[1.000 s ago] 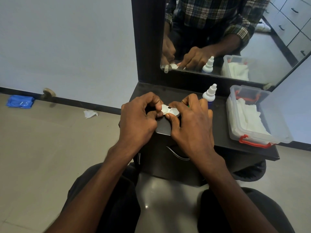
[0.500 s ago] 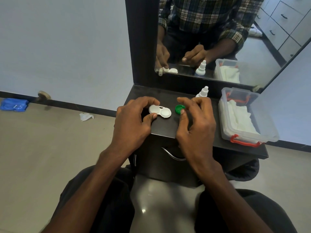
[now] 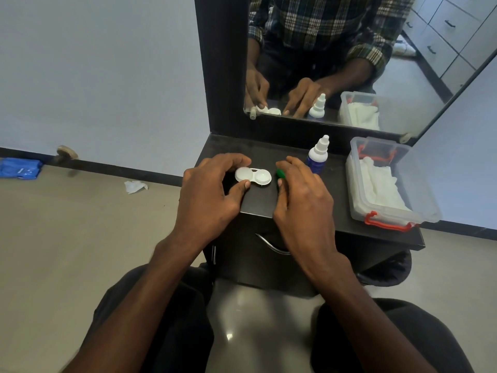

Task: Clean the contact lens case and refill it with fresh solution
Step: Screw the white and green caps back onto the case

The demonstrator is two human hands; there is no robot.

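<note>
Left hand [image 3: 207,195] pinching case [image 3: 252,176] steady near table [image 3: 336,211] front edge; right hand [image 3: 298,195] gripping removed green cap [image 3: 280,173] beside it, freeing well for cleaning.

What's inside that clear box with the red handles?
Inside the box lies a pile of white cloths or tissues, filling most of the bottom. Whether anything sits under the pile cannot be seen, since the white stuff covers it.

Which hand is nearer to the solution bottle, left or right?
Right. The right hand lies just beside the solution bottle, its fingers at the base. The left hand is farther off, at the lens case.
</note>
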